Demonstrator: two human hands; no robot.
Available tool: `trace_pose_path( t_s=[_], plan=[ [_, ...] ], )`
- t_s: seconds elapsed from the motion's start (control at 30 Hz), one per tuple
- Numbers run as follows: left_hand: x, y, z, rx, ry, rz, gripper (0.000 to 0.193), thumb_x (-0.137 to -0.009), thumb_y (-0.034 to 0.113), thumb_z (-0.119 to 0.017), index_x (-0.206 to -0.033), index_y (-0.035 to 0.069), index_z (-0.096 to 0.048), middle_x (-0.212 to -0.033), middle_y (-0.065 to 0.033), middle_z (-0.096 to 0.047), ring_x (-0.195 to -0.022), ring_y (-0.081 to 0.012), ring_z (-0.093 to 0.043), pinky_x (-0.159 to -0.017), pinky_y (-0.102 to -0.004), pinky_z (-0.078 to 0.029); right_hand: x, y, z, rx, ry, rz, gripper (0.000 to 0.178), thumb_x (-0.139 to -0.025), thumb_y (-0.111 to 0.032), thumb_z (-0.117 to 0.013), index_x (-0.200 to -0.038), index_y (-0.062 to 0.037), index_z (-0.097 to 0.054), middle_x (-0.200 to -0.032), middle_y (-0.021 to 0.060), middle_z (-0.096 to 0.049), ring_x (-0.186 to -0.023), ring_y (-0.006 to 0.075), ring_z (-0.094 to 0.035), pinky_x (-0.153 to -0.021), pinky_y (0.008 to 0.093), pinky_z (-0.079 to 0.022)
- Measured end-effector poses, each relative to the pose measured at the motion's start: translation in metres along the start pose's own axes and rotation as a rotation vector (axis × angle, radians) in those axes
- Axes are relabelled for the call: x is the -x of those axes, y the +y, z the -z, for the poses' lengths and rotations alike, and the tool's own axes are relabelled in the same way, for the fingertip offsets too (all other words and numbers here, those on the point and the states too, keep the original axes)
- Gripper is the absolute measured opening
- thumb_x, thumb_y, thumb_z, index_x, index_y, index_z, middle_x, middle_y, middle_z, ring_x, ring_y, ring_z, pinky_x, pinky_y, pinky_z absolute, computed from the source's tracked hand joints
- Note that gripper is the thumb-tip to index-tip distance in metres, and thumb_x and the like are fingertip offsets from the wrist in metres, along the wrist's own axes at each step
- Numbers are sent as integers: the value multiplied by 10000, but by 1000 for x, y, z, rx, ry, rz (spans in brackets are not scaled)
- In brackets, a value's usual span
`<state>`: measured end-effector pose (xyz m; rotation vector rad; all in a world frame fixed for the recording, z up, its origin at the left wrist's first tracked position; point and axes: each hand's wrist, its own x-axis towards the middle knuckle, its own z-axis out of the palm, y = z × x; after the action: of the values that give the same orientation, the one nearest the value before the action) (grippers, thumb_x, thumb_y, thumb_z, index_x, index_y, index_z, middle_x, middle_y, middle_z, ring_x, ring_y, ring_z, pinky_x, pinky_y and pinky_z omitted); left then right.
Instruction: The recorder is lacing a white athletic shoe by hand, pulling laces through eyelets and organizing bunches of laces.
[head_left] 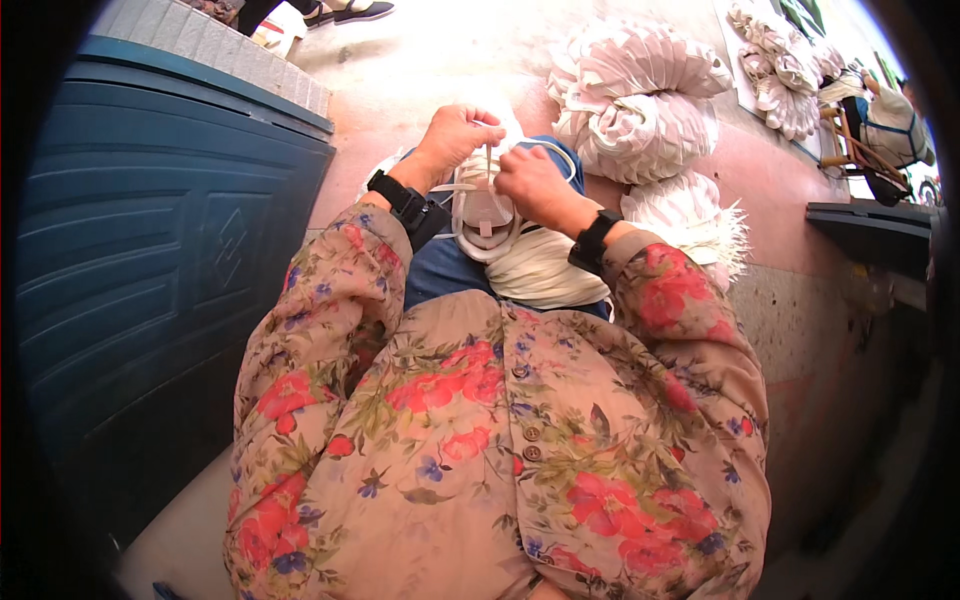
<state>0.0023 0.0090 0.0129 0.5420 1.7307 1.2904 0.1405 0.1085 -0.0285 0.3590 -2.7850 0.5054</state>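
A white shoe lies on my lap over blue cloth, its heel opening toward me. My left hand is closed in a pinch above the shoe, gripping a white shoelace that hangs down from the fingers. Just to the right, my right hand has its fingers closed low over the lacing, on the shoelace; its fingertips are partly hidden. A loop of lace curves out beyond the right hand. Beside the shoe, a thick bundle of cream laces rests across my lap.
To the right on the floor sit large coiled stacks of white fabric pieces and a fringed white bundle. A blue panelled door stands close on my left. More white bundles lie far right. Someone's dark shoe shows at the top.
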Motion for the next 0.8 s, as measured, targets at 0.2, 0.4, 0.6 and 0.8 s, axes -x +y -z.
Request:
trace_pose_path(
  t_s=[0.2, 0.4, 0.6, 0.8],
  plan=[
    [-17, -5, -24, -278, -77, 30, 242, -622, 128, -699, -804, -7, -615, -730, -76, -613, -637, -120, -546, -579, -249, -435, -43, -25, 142, -321, 821, -104, 63, -779, -20, -504, -782, -65, -548, -736, 74, -532, -617, 211, -503, -538, 317, -399],
    [-11, -17, -18, -676, -134, -40, 239, -687, 151, -584, -852, -18, -618, -796, -160, -623, -749, -229, -595, -698, -296, -449, -31, -32, 207, -533, 1305, -230, 66, -826, -15, -517, -828, 23, -572, -833, 70, -546, -719, 132, -514, -716, 240, -415],
    [20, -34, 27, -853, 113, -140, 242, -746, 112, -524, -954, 2, -582, -833, -200, -601, -803, -312, -581, -723, -358, -448, -28, -24, 205, -1059, 1186, -315, 111, -877, -106, -453, -864, -27, -530, -782, 79, -556, -646, 149, -508, -598, 346, -429],
    [48, -54, 40, -891, 34, -290, 309, -754, 77, -529, -1058, 26, -526, -782, -175, -591, -728, -311, -566, -685, -372, -444, -23, -27, 110, -1593, 180, -827, 202, -885, -257, -464, -759, -104, -502, -619, -20, -495, -432, 59, -371, -387, 171, -258]
  ],
)
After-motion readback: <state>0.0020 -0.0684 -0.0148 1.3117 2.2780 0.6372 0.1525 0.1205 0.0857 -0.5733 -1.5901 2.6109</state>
